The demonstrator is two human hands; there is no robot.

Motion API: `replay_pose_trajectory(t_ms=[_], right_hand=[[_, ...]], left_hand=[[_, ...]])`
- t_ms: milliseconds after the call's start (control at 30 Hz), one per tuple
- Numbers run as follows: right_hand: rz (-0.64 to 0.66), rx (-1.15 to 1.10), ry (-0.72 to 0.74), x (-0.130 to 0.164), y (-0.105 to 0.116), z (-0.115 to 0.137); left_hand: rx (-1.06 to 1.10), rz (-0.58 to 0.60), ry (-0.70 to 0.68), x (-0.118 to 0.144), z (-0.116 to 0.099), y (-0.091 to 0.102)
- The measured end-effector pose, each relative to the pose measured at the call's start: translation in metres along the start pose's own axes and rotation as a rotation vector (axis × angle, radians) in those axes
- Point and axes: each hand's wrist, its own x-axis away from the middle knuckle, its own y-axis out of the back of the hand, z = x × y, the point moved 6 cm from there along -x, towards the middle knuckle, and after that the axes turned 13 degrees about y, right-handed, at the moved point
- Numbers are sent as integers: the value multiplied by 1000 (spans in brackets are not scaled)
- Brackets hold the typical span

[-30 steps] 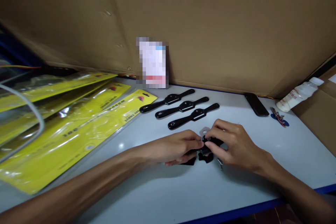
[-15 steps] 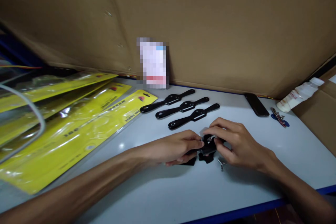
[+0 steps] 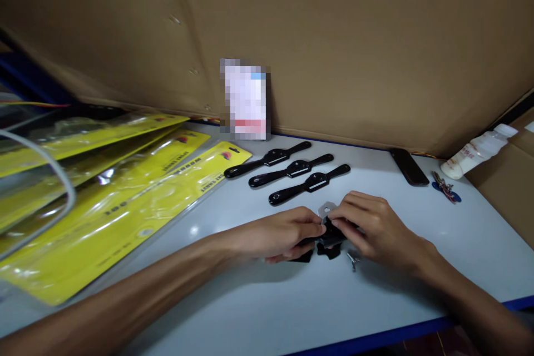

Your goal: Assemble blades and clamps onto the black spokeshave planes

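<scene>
- Head view shows both hands meeting a little right of the frame centre, low over a pale grey table (image 3: 258,311) with a blue front edge.
- The left hand (image 3: 277,236) comes from the lower left; its fingers are curled closed on the left part of a black tool (image 3: 329,236), with the thumb tip pressing at the tool's middle.
- The right hand (image 3: 375,231) comes from the lower right; its fingers bend over the right part of the same black tool and grip it from above, so this part is mostly hidden.
- The black tool lies between the fingertips of both hands, at the table surface; only its middle part shows in the gap between the hands.
- A small grey metal plate (image 3: 326,209) lies flat just behind the fingertips, touching or almost touching them; I cannot tell which.
- A small metal screw (image 3: 352,258) lies on the table just below the right hand.
- Dark small parts (image 3: 323,252) lie under the tool, near the left fingers; their shape is not clear.
- Three finished black tools (image 3: 308,182) lie in a row above the hands, apart from them.
- Yellow packaging sleeves (image 3: 125,200) are stacked at the left of the frame.
- At the right are a black phone (image 3: 409,167), a bunch of keys (image 3: 445,188) and a white bottle (image 3: 478,150) lying on its side.
- Brown cardboard (image 3: 334,39) forms the wall behind the table.
</scene>
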Motion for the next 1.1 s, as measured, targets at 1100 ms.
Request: replay_pose_trajectory(t_ms=[1100], right_hand=[[140, 312, -78, 1, -11, -2]], left_hand=[[6, -24, 16, -1, 0, 0]])
